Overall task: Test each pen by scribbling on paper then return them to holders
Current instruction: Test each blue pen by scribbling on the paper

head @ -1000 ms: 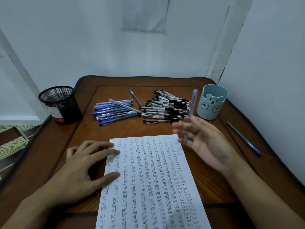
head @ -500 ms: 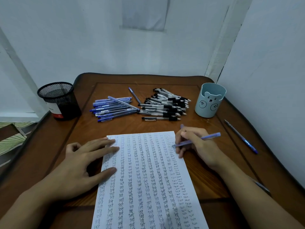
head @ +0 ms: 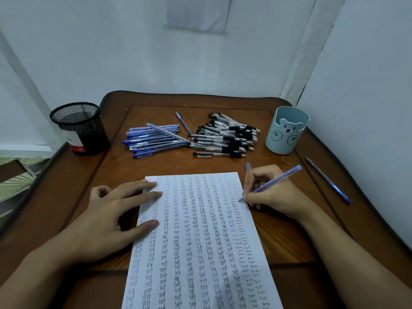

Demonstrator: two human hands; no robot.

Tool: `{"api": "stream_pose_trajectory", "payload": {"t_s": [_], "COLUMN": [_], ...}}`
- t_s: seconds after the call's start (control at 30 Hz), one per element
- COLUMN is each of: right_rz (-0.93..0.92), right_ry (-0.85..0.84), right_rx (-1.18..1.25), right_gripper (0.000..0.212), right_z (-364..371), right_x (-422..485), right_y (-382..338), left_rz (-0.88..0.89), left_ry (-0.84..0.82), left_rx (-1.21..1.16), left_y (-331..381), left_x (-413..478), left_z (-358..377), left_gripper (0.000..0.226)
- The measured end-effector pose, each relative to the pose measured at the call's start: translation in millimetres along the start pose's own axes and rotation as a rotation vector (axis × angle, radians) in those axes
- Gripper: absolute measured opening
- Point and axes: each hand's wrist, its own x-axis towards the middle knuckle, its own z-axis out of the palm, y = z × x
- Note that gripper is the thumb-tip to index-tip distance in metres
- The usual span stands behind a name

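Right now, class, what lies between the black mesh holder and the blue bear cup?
In the head view, two piles: blue pens nearer the black mesh holder, black-grip pens nearer the blue bear cup.

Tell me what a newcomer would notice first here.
The sheet of paper at front centre, packed with columns of "test", strikes first; the left hand presses its left edge and the right hand holds a pen, tip at its right edge. Behind lie a blue pen pile and a black pen pile, between a mesh holder, left, and a bear cup, right.

Brown wooden table [head: 124, 166]; white walls [head: 133, 52]; green striped surface [head: 13, 181] at left.
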Motion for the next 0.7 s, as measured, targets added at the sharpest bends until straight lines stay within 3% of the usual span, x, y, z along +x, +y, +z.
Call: {"api": "stream_pose_trajectory", "payload": {"t_s": [0.7], "right_rz": [0.016], "right_ry": [0.027], "right_rx": [0.013], "right_gripper": [0.034], "right_z": [1.9], "right_x": [-2.2], "right_y": [-3.2], "left_rz": [0.005], "left_ry": [0.007], "left_rx": [-0.009], "left_y": [0.0], "left_x": [-0.2], "left_z": [-0.8], "left_gripper": [0.062]}}
